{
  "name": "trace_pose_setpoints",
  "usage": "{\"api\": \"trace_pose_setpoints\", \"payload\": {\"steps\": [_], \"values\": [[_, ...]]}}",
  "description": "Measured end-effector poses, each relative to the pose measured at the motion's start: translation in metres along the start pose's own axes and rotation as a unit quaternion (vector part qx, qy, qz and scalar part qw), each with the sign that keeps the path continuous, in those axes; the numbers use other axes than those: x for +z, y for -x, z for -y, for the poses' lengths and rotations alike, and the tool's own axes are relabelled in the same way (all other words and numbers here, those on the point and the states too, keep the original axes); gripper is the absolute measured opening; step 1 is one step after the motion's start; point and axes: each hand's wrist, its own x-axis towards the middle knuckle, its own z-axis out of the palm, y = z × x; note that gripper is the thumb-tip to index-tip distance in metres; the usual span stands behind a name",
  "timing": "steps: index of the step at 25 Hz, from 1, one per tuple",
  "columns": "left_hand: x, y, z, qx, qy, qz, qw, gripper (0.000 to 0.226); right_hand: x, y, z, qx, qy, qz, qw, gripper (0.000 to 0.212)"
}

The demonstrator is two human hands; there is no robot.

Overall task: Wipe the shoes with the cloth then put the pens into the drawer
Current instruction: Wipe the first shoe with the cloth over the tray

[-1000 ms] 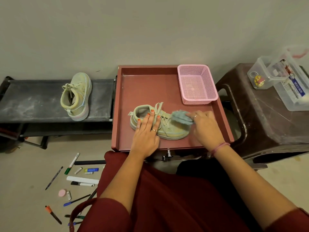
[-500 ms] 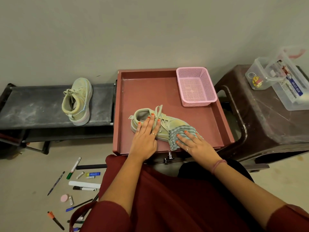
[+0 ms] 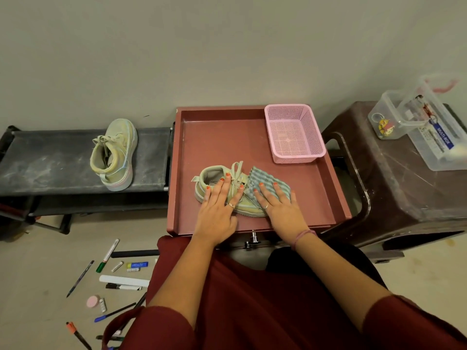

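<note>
Head cam looks down at the drawer, a reddish open tray pulled out in front of the person, so I'll place everything off that. One shoe lies on its side on the drawer floor, toward the near-left part, opening facing left and laces up top. Left hand is flat on it, fingers straight and spread over the laces and collar, just pressing down, not gripping. Right hand is also flat, fingers straight and slightly apart, pressing the cloth onto the toe end of that shoe. The cloth is blue-grey striped and draped over the toe, with its far edge sticking out past the fingertips.

Pink basket sits in the drawer's far-right corner, well apart from the shoe. The other shoe stands on the dark rack just left of the drawer, toe pointing at the wall. Pens and markers are scattered on the floor to the near-left of the drawer, beside the person's knee, with a pink round eraser-ish thing among them. Right of the drawer is a brown stool with clear plastic boxes on top.
</note>
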Motion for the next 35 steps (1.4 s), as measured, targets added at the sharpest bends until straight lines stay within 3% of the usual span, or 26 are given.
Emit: {"api": "trace_pose_setpoints", "payload": {"steps": [3,6,8,10,13,18,21,24,28,32,35], "values": [[0.002,-0.001,-0.001,-0.004,-0.011,-0.015,1.000,0.084,0.013,0.019,-0.011,-0.012,0.047,-0.042,0.998,0.067],[0.000,0.001,-0.003,-0.002,-0.009,-0.012,1.000,0.092,-0.002,0.027,-0.016,0.022,0.055,-0.015,0.998,0.049],[-0.001,0.000,-0.006,-0.006,-0.011,-0.005,1.000,0.096,-0.023,0.029,-0.020,0.087,-0.008,-0.019,0.996,0.044],[-0.002,-0.001,-0.008,-0.016,-0.011,-0.008,1.000,0.097,-0.045,0.029,-0.023,0.167,-0.138,-0.074,0.974,0.047],[-0.003,-0.004,-0.011,-0.026,0.009,-0.007,1.000,0.092,-0.048,0.017,-0.021,0.150,-0.216,-0.195,0.945,0.056],[-0.003,-0.002,-0.011,-0.025,0.034,-0.043,0.998,0.078,0.014,0.015,0.006,-0.014,-0.023,-0.024,0.999,0.077],[-0.004,-0.001,-0.008,-0.025,0.049,-0.043,0.998,0.074,0.027,0.025,-0.016,-0.008,0.008,-0.048,0.999,0.079],[-0.004,-0.001,-0.008,-0.032,0.072,-0.042,0.996,0.070,0.024,0.026,-0.038,0.090,-0.116,-0.029,0.989,0.085],[-0.005,-0.002,-0.012,-0.047,0.108,-0.059,0.991,0.059,0.027,0.022,-0.003,0.235,-0.313,-0.022,0.920,0.084],[-0.006,-0.003,-0.013,-0.052,0.129,-0.069,0.988,0.050,0.023,0.023,0.059,0.284,-0.400,-0.029,0.871,0.081],[-0.004,-0.004,-0.013,-0.056,0.144,-0.067,0.986,0.046,0.017,0.023,0.079,0.287,-0.405,-0.038,0.867,0.078]]}}
